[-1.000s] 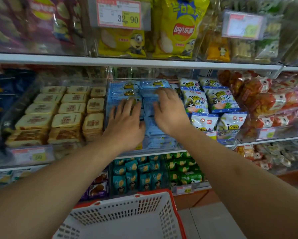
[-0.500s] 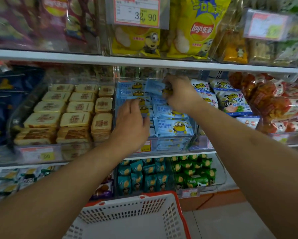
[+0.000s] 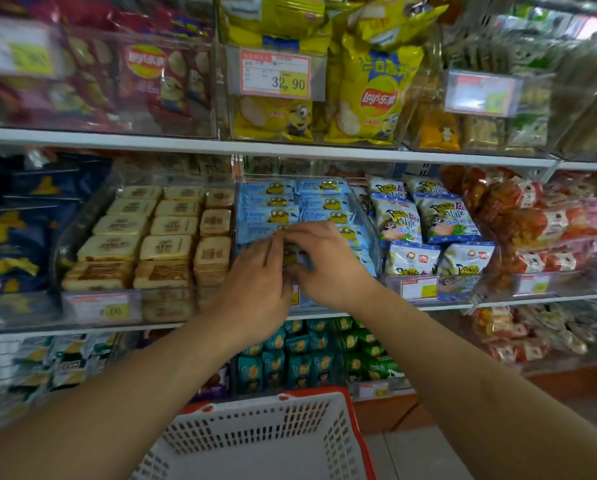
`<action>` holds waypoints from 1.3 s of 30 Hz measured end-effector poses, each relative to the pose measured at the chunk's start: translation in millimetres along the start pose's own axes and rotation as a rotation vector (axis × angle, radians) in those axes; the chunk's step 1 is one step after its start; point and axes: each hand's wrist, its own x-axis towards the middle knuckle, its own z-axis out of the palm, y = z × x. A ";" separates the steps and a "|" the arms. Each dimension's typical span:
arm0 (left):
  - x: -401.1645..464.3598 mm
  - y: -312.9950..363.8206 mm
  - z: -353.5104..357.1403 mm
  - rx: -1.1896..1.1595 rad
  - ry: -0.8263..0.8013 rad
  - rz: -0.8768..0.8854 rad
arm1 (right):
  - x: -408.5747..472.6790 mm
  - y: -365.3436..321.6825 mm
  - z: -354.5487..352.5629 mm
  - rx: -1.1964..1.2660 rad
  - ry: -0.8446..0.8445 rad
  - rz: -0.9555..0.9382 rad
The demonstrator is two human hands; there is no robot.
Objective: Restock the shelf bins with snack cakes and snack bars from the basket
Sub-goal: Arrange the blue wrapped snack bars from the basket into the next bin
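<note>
Rows of blue snack cake packs with a yellow cartoon figure fill a clear shelf bin on the middle shelf. My left hand and my right hand meet over the bin's front half. Between them sits one blue pack; my right fingers curl over its top with the thumb below, and my left fingertips curl on its left end. The white basket with a red rim hangs low in front of me; no packs show in the part I see.
A bin of toast-printed cakes stands left of the blue bin, and panda-printed packs right of it. Yellow chip bags and a price tag sit on the shelf above. Teal and green packs fill the shelf below.
My right hand came down from the back of the bin to its front half and met the left hand, which shifted slightly right. The view moved closer to the shelf.
</note>
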 end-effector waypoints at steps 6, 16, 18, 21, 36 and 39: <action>-4.8 3.0 11.4 0.314 -0.122 -0.027 | -22.4 27.3 1.0 -0.102 -0.077 0.170; -4.2 4.0 14.2 0.321 -0.045 -0.024 | -22.3 42.7 10.7 -0.201 -0.083 0.165; 2.4 10.9 9.8 0.257 0.068 -0.016 | -18.0 38.0 6.6 -0.180 -0.053 0.177; 25.5 13.0 7.5 0.211 0.151 0.013 | -6.8 33.8 2.6 -0.131 0.021 0.211; 87.8 -8.3 15.5 0.286 -0.092 -0.187 | 29.7 60.5 21.6 -0.276 -0.090 0.229; 89.5 -6.0 9.2 0.256 -0.138 -0.202 | 29.4 59.8 15.3 -0.250 -0.110 0.232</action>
